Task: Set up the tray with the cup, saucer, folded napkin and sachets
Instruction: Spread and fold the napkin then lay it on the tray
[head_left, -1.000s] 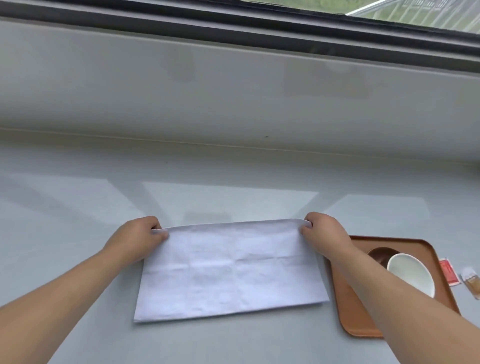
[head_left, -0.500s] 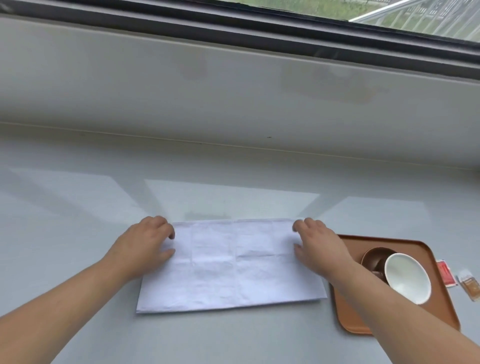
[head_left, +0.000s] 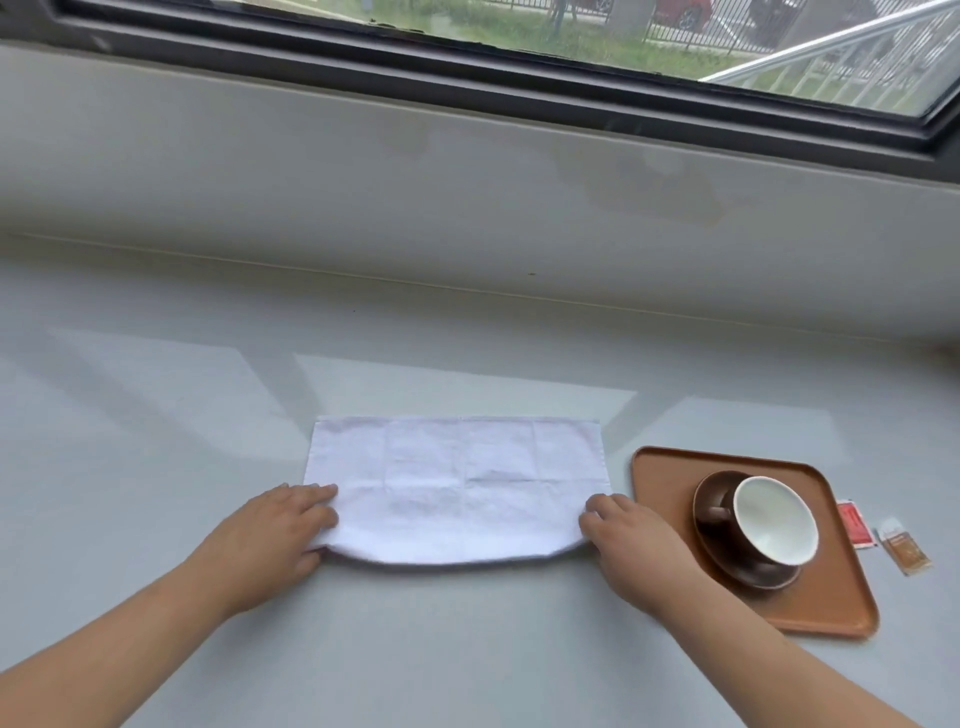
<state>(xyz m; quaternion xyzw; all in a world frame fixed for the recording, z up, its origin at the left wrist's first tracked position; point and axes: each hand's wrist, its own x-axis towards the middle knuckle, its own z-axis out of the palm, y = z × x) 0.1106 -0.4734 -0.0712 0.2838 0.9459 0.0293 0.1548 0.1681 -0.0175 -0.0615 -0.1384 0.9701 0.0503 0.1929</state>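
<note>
A white napkin (head_left: 452, 483) lies folded on the grey counter, its near edge lifted and bowed. My left hand (head_left: 275, 530) pinches the near left corner, and my right hand (head_left: 631, 540) pinches the near right corner. To the right sits a brown tray (head_left: 670, 478) holding a dark brown saucer (head_left: 748, 564). A cup (head_left: 774, 519), brown outside and white inside, stands on the saucer. A red sachet (head_left: 854, 527) and a tan sachet (head_left: 905, 550) lie on the counter just right of the tray.
A pale wall rises behind the counter (head_left: 467, 649) up to a dark window frame (head_left: 467, 57). The counter stretches wide to the left and towards me.
My hands let go of the napkin's far edge, pressed it flat, then slid back to the near corners. The near edge is now lifted off the counter.
</note>
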